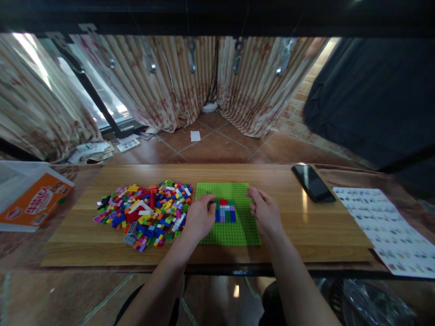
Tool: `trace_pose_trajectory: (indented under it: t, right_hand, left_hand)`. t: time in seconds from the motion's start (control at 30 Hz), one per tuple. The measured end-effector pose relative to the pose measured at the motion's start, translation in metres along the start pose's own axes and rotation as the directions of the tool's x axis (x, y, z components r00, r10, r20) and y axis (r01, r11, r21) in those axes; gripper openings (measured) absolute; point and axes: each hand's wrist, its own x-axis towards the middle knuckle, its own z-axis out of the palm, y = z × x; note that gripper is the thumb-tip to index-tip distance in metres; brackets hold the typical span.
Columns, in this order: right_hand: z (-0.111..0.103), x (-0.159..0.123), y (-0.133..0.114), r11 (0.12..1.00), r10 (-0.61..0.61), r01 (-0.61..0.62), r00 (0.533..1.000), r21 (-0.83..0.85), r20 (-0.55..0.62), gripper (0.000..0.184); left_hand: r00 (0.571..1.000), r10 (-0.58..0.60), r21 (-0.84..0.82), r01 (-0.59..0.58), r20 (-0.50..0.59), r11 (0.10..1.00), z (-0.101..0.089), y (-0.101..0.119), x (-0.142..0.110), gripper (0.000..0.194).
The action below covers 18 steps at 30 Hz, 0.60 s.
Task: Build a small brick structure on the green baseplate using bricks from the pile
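Note:
A bright green baseplate (244, 235) lies on the wooden board in front of me. Near its middle sits a patch of joined toy bricks (226, 212) in red, blue, green and pale purple. My left hand (200, 217) is over the plate's left part, its curled thumb and forefinger close to the patch's left edge. Whatever those fingers hold, if anything, is hidden. Above the plate's right edge, my right hand (266, 210) has its fingers pinched together, apart from the patch. I cannot make out anything between them. Left of the plate spreads a heap of loose toy bricks (146, 213) in many colours.
A black phone (313, 183) lies on the wooden board (285, 249) to the right, beside a printed sheet (387, 231). A clear plastic box (20, 170) with an orange label stands at the far left. Curtains (176, 81) hang beyond the tiled floor.

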Motion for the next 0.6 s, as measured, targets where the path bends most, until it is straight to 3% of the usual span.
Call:
trace_pose_trajectory:
  t: [0.1,0.17,0.4,0.6]
  right_hand:
    - [0.004,-0.006,-0.008,0.966,0.171,-0.171,0.985,0.196,0.013,0.038]
    - [0.006,-0.008,-0.011,0.940,0.202,-0.208,0.978,0.271,0.050,0.033]
    - [0.004,-0.004,-0.003,0.949,0.070,-0.107,0.989,0.296,0.132,0.033]
    - [0.005,-0.006,0.001,0.970,-0.009,-0.030,0.987,0.242,0.158,0.027]
  left_hand:
    - [1.000,-0.013,-0.002,0.013,0.003,1.000,0.000,0.001,-0.001,0.030]
    - [1.000,-0.005,0.003,0.005,0.003,1.000,0.000,0.000,-0.001,0.029]
    - [1.000,0.024,-0.014,-0.024,0.002,1.000,0.002,-0.003,-0.002,0.028]
    - [0.988,0.013,-0.076,-0.025,-0.151,0.997,-0.012,-0.016,0.001,0.024]
